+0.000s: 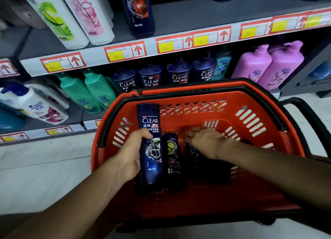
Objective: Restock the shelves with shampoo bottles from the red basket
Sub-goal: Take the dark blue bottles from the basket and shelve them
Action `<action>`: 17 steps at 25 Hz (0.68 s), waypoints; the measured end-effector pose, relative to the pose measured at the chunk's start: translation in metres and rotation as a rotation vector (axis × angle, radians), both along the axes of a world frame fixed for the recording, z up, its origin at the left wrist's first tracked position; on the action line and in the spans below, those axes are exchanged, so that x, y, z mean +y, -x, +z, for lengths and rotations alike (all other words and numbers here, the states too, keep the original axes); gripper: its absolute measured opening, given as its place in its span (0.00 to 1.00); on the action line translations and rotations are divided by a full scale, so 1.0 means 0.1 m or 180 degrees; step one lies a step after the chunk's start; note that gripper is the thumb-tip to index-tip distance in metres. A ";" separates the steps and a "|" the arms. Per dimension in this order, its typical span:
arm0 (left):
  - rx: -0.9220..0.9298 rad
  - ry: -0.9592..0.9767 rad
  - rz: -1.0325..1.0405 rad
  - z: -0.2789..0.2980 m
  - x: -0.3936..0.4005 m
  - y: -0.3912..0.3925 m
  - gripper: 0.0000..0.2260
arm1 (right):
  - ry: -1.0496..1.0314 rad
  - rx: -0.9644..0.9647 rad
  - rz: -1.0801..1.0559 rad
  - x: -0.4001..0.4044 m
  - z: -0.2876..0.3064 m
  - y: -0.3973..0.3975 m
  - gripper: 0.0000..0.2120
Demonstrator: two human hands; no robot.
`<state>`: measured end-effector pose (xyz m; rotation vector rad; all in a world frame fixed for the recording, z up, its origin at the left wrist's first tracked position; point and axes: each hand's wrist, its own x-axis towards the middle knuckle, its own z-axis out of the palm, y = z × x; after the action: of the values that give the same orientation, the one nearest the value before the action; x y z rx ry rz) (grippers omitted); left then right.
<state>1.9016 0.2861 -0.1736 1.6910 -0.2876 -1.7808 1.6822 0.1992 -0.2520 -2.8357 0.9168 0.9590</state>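
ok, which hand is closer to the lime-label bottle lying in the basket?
Roughly even; arguably the right. The right hand hovers just right of the lime-label bottle, fingers blurred near its top. The left hand sits just left of it, gripping the upright CLEAR bottle.

"CLEAR" — held bottle (151, 144), shelf bottles (151, 76).

Right fingertips (192, 133) motion-blurred

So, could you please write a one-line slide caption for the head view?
Left hand holds a dark blue CLEAR bottle over the red basket while the right hand reaches in.
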 end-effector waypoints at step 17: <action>0.0262 0.0373 0.0409 0.08 -0.04 -0.05 0.17 | -0.0839 -0.1276 -0.1015 0.08 -0.32 -0.24 0.31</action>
<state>1.9063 0.2820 -0.1651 1.5163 -0.2371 -1.7005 1.7059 0.2072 -0.2841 -2.4285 1.0523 0.4180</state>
